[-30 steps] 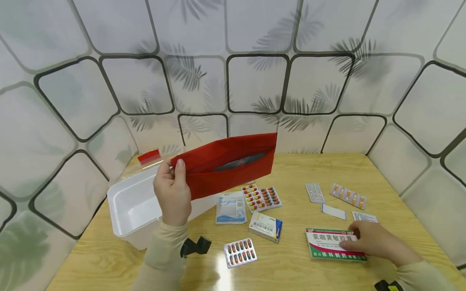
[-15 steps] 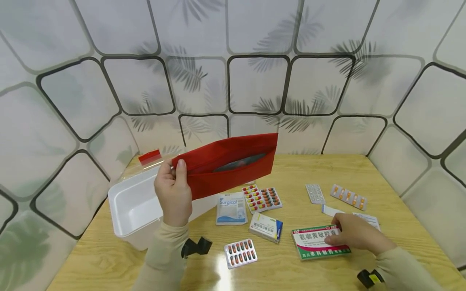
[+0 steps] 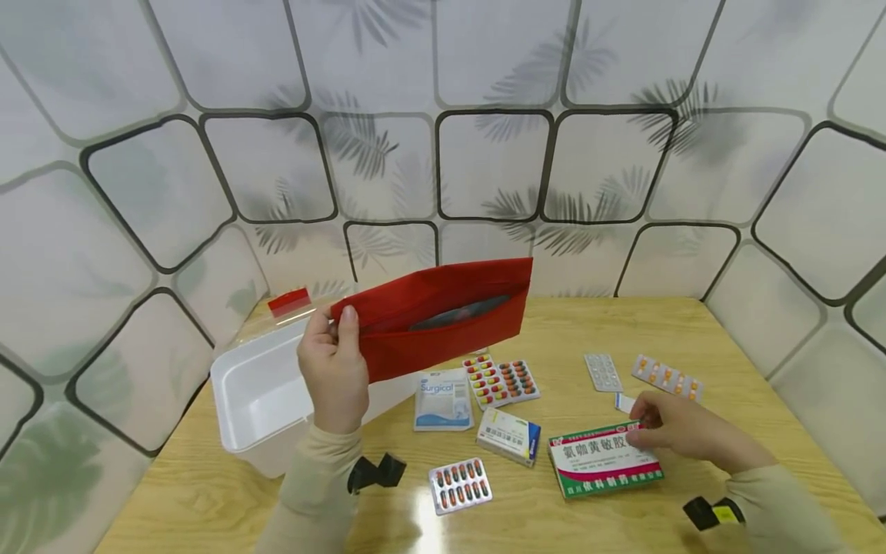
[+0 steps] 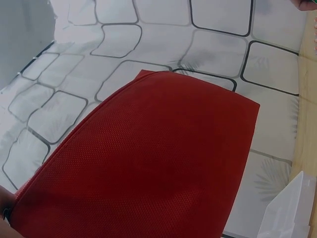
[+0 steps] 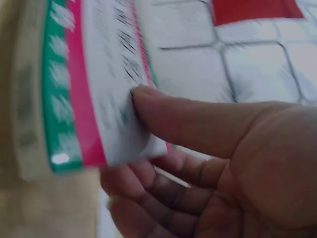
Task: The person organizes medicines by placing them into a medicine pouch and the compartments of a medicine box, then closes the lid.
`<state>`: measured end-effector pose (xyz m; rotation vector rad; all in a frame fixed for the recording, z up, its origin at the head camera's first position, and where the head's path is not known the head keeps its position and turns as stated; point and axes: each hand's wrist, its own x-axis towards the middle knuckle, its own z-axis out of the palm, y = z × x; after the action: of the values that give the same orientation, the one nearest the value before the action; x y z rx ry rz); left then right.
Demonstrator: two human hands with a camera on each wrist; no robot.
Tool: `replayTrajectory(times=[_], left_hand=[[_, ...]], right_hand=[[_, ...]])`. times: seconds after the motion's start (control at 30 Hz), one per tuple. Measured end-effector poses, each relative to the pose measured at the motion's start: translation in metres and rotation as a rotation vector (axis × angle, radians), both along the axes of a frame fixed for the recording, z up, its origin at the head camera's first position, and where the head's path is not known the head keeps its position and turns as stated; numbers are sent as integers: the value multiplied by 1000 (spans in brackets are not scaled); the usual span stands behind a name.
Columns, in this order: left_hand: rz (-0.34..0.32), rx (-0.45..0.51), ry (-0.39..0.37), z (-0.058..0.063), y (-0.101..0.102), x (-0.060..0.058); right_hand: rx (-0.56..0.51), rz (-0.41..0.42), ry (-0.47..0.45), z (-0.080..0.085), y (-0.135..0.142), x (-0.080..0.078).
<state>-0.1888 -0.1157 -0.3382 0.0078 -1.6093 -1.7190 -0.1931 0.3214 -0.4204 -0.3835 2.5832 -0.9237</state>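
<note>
In the head view my left hand point(image 3: 335, 377) grips the left end of a red zip pouch point(image 3: 443, 346), held above the table with its mouth parted and something dark and shiny showing inside. The same red pouch point(image 4: 148, 153) fills much of the left wrist view. My right hand point(image 3: 681, 431) pinches the upper right corner of a flat medicine box point(image 3: 602, 462), white with green and pink bands. Seen from the right wrist, the thumb presses on the face of the medicine box point(image 5: 114, 84) and the fingers curl behind it.
Left stands a white plastic bin point(image 3: 249, 400), a clear bag with a red strip point(image 3: 289, 302) behind it. On the wooden table lie a Surgical packet point(image 3: 443, 404), a smaller box point(image 3: 508, 436), a capsule blister pack point(image 3: 460, 486) and several more blister packs point(image 3: 602, 372) at right.
My right hand has moved left with the medicine box, whose near edge now tilts. The left hand and red pouch stay almost where they were.
</note>
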Motion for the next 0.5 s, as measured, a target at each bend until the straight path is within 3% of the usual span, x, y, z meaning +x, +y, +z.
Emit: replayTrajectory(times=[0.17, 0.5], left_hand=[[-18, -14, -17, -1, 0, 0], [-47, -58, -35, 0, 1, 3]], right_hand=[[-104, -22, -11, 18, 12, -3], [-50, -296, 302, 62, 11, -9]])
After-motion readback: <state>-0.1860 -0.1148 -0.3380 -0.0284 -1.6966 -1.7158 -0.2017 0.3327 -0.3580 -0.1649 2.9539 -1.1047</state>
